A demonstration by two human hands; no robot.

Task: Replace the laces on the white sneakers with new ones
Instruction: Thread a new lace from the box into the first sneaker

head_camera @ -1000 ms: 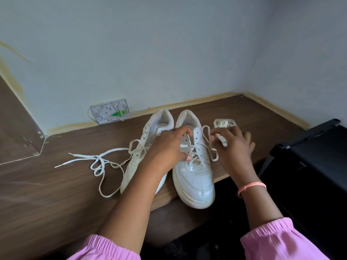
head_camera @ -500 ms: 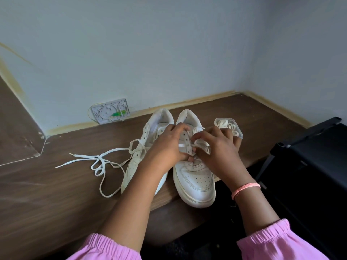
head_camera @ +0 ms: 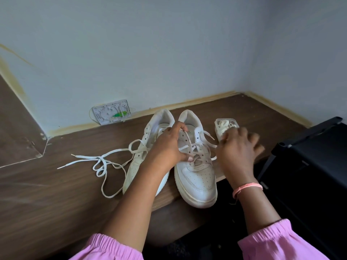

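At frame centre the lace (head_camera: 195, 147) is being pinched by the left hand (head_camera: 169, 147); the blurred right hand (head_camera: 236, 149) grip cannot be told. The shoe (head_camera: 197, 175) is best being steadied while slack is being drawn evenly.

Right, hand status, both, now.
Left hand: fingers curled, pinching the lace on the right sneaker.
Right hand: motion-blurred beside the sneaker; cannot tell whether it holds the lace.

Soft, even daylight; right hand (head_camera: 237, 147) motion-blurred, edges bent by wide-angle.
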